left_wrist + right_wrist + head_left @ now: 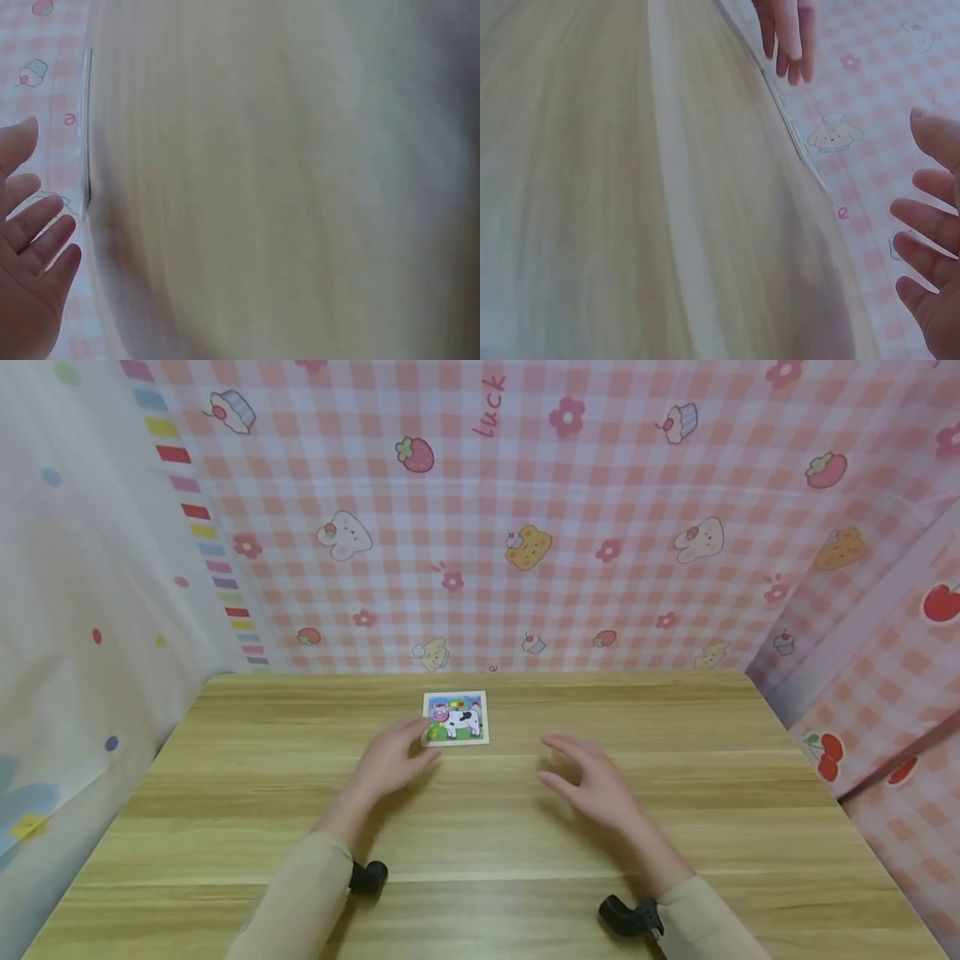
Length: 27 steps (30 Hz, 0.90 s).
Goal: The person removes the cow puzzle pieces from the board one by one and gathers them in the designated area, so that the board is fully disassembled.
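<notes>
A small square picture board (pixel 463 720) with a cow on it and a pale border lies flat toward the back of the table. Just left of it is my left hand (pixel 390 758), its fingers spread and relaxed, fingertips overlapping the board's left edge in the head view; whether they touch it I cannot tell. My right hand (pixel 596 785) hovers over the table to the right, apart from the board, with thumb and fingers parted and nothing between them. In the left wrist view the board (pixel 86 135) shows only as a thin edge beyond the left hand (pixel 30 262).
The wooden table (pixel 495 835) carries light grain stripes. Behind it hangs a pink checked cloth (pixel 480 585) with cartoon prints, and a pale dotted cloth (pixel 97 577) hangs at the left. A black wrist camera (pixel 626 917) sits at the right sleeve, another (pixel 367 878) at the left.
</notes>
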Available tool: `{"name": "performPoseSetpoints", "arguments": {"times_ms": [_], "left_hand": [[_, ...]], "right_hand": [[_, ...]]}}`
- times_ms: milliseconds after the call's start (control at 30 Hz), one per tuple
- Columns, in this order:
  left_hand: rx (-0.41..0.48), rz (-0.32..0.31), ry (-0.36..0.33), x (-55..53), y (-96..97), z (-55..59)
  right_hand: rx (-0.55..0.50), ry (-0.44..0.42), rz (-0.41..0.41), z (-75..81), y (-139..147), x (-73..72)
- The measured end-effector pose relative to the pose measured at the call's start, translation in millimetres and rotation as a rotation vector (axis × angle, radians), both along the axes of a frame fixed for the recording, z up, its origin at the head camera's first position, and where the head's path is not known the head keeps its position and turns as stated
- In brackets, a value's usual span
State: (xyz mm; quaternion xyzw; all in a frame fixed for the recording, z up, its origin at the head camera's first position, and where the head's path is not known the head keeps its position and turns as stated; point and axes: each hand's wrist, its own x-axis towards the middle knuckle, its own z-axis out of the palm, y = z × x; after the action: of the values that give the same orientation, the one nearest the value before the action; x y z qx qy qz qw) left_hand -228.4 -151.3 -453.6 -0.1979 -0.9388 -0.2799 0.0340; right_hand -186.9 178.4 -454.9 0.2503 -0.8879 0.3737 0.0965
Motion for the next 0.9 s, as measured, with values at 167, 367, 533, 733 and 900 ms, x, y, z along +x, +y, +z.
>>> {"name": "performPoseSetpoints", "arguments": {"times_ms": [167, 367, 533, 733, 900], "left_hand": [[0.022, -0.003, -0.003, -7.0, 2.2, -5.4], [0.035, -0.008, -0.001, -13.7, 2.5, -11.5], [0.017, -0.008, 0.006, -18.1, 1.7, -19.0], [0.016, -0.014, 0.072, -17.6, 0.7, -23.9], [0.032, -0.019, 0.077, -16.6, 1.5, -24.1]], "right_hand": [[-0.004, -0.029, -0.005, 0.0, -10.0, -3.0], [-0.020, -0.060, 0.001, 2.1, -17.9, -4.7], [-0.028, -0.055, 0.016, 1.6, -22.1, -9.4], [-0.047, -0.054, 0.018, 1.6, -24.7, -17.9], [-0.050, -0.069, 0.018, 2.1, -25.3, -23.5]]}}
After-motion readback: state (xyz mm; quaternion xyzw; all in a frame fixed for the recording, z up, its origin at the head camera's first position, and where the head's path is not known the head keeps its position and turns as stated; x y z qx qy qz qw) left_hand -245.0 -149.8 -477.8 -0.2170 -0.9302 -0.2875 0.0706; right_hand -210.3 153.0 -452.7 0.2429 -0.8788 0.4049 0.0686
